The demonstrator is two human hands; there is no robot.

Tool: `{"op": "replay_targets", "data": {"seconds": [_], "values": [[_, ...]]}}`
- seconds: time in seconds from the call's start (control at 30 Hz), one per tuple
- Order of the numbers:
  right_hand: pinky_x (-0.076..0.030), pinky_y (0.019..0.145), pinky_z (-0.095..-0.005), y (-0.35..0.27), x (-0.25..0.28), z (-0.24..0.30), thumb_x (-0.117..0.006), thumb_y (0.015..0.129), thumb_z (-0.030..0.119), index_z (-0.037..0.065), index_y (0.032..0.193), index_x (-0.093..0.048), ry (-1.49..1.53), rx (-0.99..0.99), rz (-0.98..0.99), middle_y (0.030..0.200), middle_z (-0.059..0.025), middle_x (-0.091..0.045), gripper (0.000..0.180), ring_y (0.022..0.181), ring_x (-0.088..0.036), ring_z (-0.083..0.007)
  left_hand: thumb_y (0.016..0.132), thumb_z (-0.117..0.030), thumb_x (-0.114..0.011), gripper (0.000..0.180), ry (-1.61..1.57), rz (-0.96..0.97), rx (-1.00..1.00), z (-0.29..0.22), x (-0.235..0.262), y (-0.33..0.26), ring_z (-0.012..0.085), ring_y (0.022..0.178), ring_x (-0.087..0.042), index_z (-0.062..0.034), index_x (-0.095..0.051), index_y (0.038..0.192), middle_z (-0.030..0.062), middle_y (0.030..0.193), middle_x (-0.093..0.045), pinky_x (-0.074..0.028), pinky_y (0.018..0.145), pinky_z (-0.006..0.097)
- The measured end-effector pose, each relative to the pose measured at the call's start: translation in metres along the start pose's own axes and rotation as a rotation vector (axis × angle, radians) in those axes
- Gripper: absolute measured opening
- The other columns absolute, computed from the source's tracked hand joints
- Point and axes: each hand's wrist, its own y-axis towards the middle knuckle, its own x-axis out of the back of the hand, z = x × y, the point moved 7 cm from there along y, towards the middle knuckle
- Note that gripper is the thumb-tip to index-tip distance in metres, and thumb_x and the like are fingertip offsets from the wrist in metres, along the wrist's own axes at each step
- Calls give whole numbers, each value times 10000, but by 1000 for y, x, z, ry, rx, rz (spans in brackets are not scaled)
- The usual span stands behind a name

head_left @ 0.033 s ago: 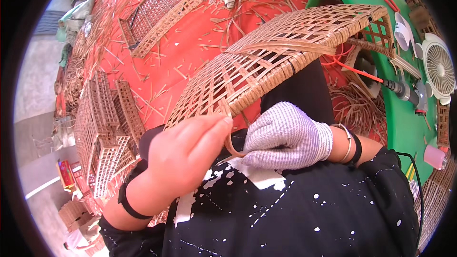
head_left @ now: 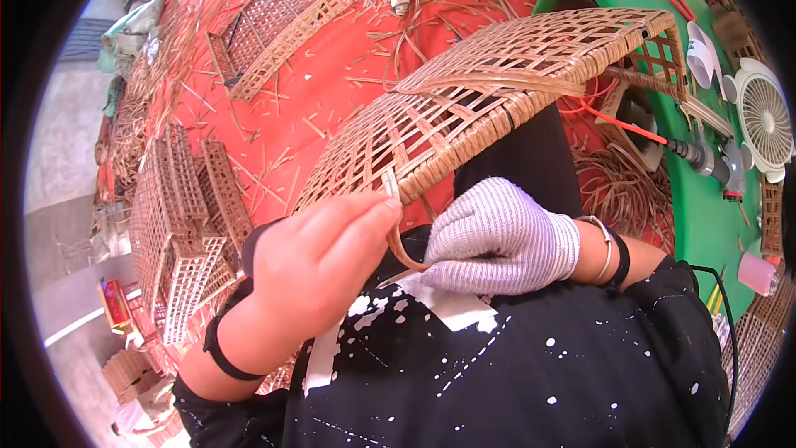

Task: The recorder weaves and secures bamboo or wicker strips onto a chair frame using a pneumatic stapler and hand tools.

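Woven panel (head_left: 497,122), thin strip (head_left: 400,252) in gloved right hand (head_left: 502,239)

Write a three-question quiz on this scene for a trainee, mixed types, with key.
1. Multiple choice: which hand wears the pale knitted glove?
a) left
b) right
c) both

2. True or false: the white fan is to the right of the woven panel in the picture.

3. Fill in: a thin brown ____ curves between the left hand and the right hand.

Key:
1. b, the right hand; the left is bare.
2. True; the fan is at the far right of the view.
3. strip
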Motion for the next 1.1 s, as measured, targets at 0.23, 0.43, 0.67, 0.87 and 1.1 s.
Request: {"op": "replay_targets", "data": {"seconds": [0.23,0.43,0.67,0.87,1.1], "values": [[-406,485,-347,1,2,0,-626,861,187,44,675,-602,49,-24,-29,570,-98,-507,235,506,-533,-280,677,28,-698,252,-43,-107,-3,-3,11,2,254,728,-670,34,-617,915,151,877,-669,-544,619,301],[-399,476,-356,2,1,0,-628,858,177,34,651,-568,15,-5,-25,554,-100,-490,260,488,-523,-288,677,51,-687,244,-81,-112,-26,2,3,4,264,725,-673,52,-613,909,170,873,-668,-550,620,307],[-407,483,-353,2,2,1,-626,858,174,37,666,-581,46,-5,-45,563,-101,-501,240,502,-528,-293,683,36,-683,249,-18,-88,-70,-1,4,6,258,701,-667,61,-612,921,163,836,-662,-549,601,301],[-412,490,-358,2,2,0,-622,860,173,36,679,-585,36,-23,-26,571,-104,-506,230,508,-529,-298,692,19,-665,233,77,8,-72,-10,11,16,252,705,-664,46,-615,917,146,834,-657,-545,587,300],[-411,492,-360,1,3,1,-628,855,171,32,674,-587,35,-8,-54,576,-105,-516,232,512,-533,-298,688,23,-681,236,-13,5,63,0,5,12,244,706,-660,2,-626,916,123,844,-661,-536,588,301]]}}
